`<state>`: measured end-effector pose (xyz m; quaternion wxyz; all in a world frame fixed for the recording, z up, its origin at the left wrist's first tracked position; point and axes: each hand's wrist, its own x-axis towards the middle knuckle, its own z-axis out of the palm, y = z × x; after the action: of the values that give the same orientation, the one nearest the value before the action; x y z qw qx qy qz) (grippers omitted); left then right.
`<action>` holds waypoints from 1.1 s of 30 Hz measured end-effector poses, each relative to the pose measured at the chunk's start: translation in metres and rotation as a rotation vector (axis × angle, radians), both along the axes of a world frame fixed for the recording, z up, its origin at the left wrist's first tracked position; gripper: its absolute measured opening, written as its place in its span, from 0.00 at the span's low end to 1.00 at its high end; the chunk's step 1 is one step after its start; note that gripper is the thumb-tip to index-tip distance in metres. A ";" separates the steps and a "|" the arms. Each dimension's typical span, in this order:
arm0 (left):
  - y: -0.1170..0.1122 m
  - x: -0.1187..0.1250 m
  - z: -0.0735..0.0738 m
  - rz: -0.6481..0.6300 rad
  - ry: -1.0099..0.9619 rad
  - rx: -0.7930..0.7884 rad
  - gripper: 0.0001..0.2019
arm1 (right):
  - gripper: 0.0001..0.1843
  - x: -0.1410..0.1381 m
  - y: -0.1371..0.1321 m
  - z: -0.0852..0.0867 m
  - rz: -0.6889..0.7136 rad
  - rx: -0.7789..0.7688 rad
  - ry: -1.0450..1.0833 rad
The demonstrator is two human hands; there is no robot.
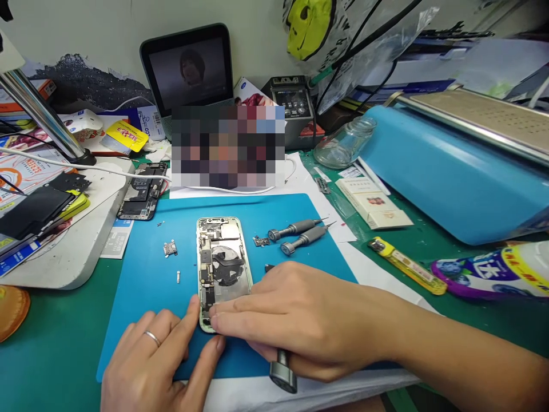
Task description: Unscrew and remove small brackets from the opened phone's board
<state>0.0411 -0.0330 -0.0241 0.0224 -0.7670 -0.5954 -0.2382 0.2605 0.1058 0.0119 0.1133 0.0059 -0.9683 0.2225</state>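
I see the opened phone (222, 269) lying back-off on the blue mat (141, 297), its lower end under both hands. My right hand (309, 320) has its fingers curled around a grey screwdriver (283, 372), fingertips resting on the phone's bottom edge. My left hand (158, 360), fingers loosely spread and holding nothing, steadies the phone's lower left corner with its thumb. Two more screwdrivers (298, 236) lie just right of the phone; small loose parts (170, 248) lie left. Further right on the worktop is a yellow lighter (405, 265).
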 end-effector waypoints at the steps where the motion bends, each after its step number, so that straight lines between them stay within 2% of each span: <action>1: 0.000 0.000 0.000 -0.002 0.000 0.003 0.22 | 0.19 0.000 0.000 0.000 -0.001 0.001 0.009; 6: -0.001 -0.001 0.001 -0.003 0.004 0.002 0.22 | 0.18 0.001 -0.001 -0.002 -0.009 0.017 0.035; 17: -0.001 -0.001 0.000 -0.004 0.006 0.017 0.22 | 0.18 0.000 -0.002 -0.001 -0.002 -0.010 -0.048; 27: -0.003 -0.002 -0.001 -0.001 0.033 0.010 0.23 | 0.15 -0.002 -0.003 -0.004 -0.031 0.064 0.042; 33: -0.002 -0.001 -0.002 -0.007 0.023 0.017 0.23 | 0.16 -0.003 -0.002 -0.002 -0.019 0.049 -0.032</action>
<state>0.0403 -0.0347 -0.0258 0.0347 -0.7713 -0.5906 -0.2345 0.2574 0.1039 0.0095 0.0998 -0.0039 -0.9752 0.1975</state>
